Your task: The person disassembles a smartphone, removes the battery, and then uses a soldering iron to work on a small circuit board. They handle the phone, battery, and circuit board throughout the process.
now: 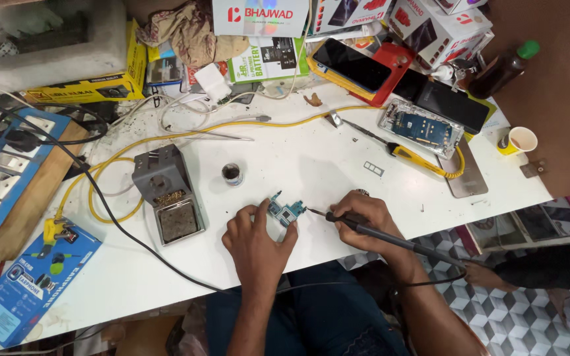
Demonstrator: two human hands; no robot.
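My left hand (256, 240) pins a small blue circuit board (287, 211) against the white table (311, 158), fingers on its left side. My right hand (363, 221) grips a black soldering iron (377, 236) like a pen. Its tip (309, 210) touches the right edge of the board. The iron's cord runs off to the lower right.
A grey soldering stand (166, 192) with sponge and brass wool sits left of my hands. A small flux tin (232, 174) lies behind. An opened phone (419, 127), a yellow screwdriver (409, 154), a paper cup (521, 140), boxes and a blue power strip (1, 178) crowd the edges.
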